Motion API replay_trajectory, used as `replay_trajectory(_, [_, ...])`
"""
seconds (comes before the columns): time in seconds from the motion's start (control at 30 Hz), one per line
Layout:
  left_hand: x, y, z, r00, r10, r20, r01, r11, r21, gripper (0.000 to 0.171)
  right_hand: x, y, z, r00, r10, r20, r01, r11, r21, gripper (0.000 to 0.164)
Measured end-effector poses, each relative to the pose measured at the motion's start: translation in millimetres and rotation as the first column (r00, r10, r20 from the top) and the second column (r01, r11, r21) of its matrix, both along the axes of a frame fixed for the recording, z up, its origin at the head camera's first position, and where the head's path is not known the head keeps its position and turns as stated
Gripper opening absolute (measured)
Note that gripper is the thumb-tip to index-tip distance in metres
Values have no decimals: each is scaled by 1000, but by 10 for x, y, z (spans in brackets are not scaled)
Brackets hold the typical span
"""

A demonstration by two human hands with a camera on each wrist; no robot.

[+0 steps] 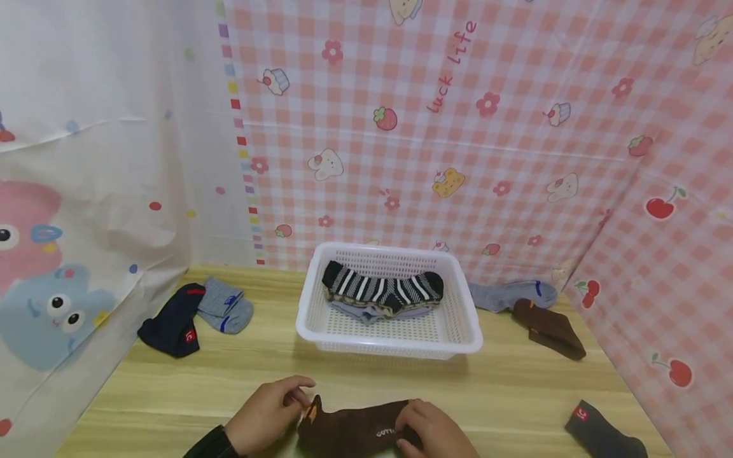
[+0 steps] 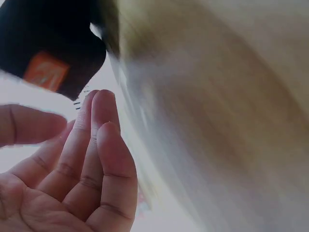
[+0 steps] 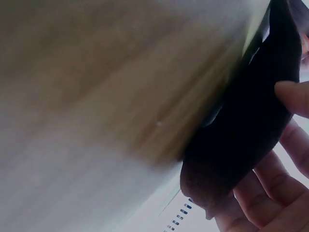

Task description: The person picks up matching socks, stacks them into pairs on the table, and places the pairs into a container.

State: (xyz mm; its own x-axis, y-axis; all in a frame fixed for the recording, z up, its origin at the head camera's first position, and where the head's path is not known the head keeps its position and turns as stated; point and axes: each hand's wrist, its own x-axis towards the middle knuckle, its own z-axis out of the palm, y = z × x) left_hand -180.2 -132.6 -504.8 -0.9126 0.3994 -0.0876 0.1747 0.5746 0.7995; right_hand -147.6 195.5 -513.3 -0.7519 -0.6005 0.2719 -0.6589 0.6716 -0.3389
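A dark brown sock [image 1: 357, 429] with white lettering and an orange patch at its left end lies across the front of the table. Beside that left end is my left hand [image 1: 269, 410]. In the left wrist view its fingers [image 2: 89, 154] are loosely bent and hold nothing, with the sock's orange patch [image 2: 46, 71] just beyond the fingertips. My right hand [image 1: 431, 429] holds the sock's other end. The right wrist view shows the thumb on one face of the dark sock [image 3: 241, 121] and the fingers [image 3: 270, 183] along the other.
A white basket [image 1: 389, 346] with a black-and-white striped sock [image 1: 380, 286] atop others stands behind the hands. To the left lie a navy sock [image 1: 172, 324] and a grey one [image 1: 229, 305]. Grey [image 1: 492, 296], brown [image 1: 552, 327] and dark grey [image 1: 604, 432] socks lie right.
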Motion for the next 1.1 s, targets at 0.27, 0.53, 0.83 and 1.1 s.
replay_trajectory(0.27, [37,-68,-14,994,-9,108,3,998,60,38,21,61,-70,995,97,6,-97,995,-4,32])
replay_trajectory(0.53, [4,-21,-39,996,-43,79,40,998,40,46,47,37,-76,1000,21,18,-22,999,31,24])
replay_trajectory(0.83, [-167,65,16,999,17,-44,-20,998,-62,39,-28,39,-29,970,-16,-241,9,1000,-28,25])
replay_trajectory(1.1, [29,307,108,985,-55,-164,21,979,-201,24,-15,13,49,993,-3,-115,7,999,36,22])
